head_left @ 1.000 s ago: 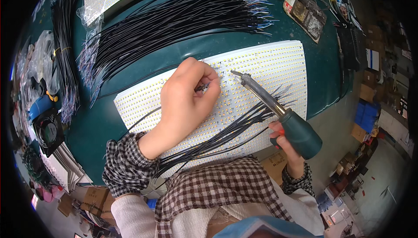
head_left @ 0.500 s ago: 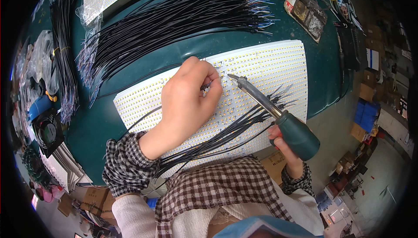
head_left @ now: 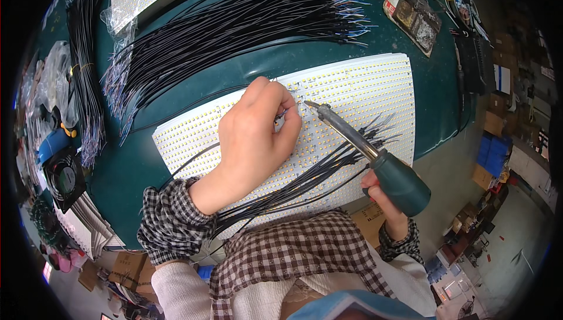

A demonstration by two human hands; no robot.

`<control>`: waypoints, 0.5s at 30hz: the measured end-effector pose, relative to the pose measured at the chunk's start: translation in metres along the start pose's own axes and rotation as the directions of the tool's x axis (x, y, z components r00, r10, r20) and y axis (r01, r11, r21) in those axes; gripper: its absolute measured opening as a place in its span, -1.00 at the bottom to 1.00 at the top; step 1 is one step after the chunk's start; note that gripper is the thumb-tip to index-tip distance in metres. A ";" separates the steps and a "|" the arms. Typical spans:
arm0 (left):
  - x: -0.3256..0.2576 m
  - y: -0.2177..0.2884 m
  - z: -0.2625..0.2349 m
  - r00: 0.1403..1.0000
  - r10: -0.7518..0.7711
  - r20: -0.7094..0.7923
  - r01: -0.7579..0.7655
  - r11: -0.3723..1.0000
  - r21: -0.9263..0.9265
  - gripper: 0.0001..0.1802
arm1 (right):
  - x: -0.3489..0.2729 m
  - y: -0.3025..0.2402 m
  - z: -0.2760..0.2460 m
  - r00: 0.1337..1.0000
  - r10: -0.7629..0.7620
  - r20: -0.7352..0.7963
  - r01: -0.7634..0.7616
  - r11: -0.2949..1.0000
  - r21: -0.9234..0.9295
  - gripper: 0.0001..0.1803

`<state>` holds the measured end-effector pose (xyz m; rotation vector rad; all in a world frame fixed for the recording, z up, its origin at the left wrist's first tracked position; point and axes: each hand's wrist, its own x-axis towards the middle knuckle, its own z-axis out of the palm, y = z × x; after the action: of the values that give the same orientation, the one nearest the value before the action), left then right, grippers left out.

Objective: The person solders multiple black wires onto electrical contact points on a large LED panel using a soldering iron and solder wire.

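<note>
Green-handled soldering iron sits clamped in the right hand, its metal tip angled up-left and meeting the white LED panel just beside the left hand's fingertips. Over there the left hand lies on the panel with fingers pinched together on a thin black wire, a bundle of black wires fanning out beneath its wrist. Behind, a big heap of loose black wires spreads across the dark green table.

Single head-worn fisheye view, steeply downward, close over the workbench.
</note>
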<state>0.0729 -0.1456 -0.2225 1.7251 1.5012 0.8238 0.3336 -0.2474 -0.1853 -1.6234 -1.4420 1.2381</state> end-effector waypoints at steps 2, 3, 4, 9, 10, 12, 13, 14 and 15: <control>0.001 0.000 -0.001 1.000 0.022 0.014 -0.022 1.000 0.014 -0.89 | 0.001 0.001 0.000 1.000 -0.004 -0.005 0.004 1.000 0.009 -0.68; 0.001 0.000 -0.002 1.000 0.022 0.013 -0.022 1.000 0.015 -0.89 | 0.001 0.002 -0.001 1.000 -0.024 0.003 0.024 1.000 -0.002 -0.68; 0.001 0.001 -0.002 1.000 0.005 0.018 -0.005 1.000 0.009 -0.89 | 0.001 0.002 -0.001 0.999 -0.043 0.009 0.043 0.999 -0.013 -0.68; 0.001 0.001 -0.002 0.999 -0.018 0.029 0.018 1.000 -0.008 -0.89 | 0.000 0.003 0.000 1.000 -0.022 -0.004 0.022 1.000 0.020 -0.68; 0.001 0.001 -0.002 0.999 -0.018 0.030 0.018 1.000 -0.004 -0.89 | 0.000 0.003 0.000 1.000 -0.016 -0.006 0.017 1.000 0.016 -0.68; 0.002 0.001 -0.002 0.999 -0.017 0.031 0.017 1.000 -0.001 -0.89 | 0.001 0.002 0.001 1.000 -0.025 -0.011 0.025 1.000 0.005 -0.66; 0.002 0.001 -0.002 0.999 -0.016 0.033 0.016 1.000 0.003 -0.89 | 0.002 0.000 0.001 0.999 -0.033 -0.015 0.033 0.999 -0.006 -0.65; 0.002 0.002 -0.002 0.999 -0.014 0.036 0.014 1.000 0.007 -0.89 | 0.002 -0.002 0.002 0.999 -0.033 -0.015 0.033 0.999 -0.006 -0.65; 0.002 0.002 -0.002 0.999 -0.014 0.036 0.014 1.000 0.007 -0.89 | 0.003 -0.004 0.004 0.999 -0.027 -0.026 0.027 1.000 0.000 -0.63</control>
<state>0.0723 -0.1435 -0.2196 1.7237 1.4923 0.7774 0.3285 -0.2443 -0.1832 -1.6088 -1.4432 1.1977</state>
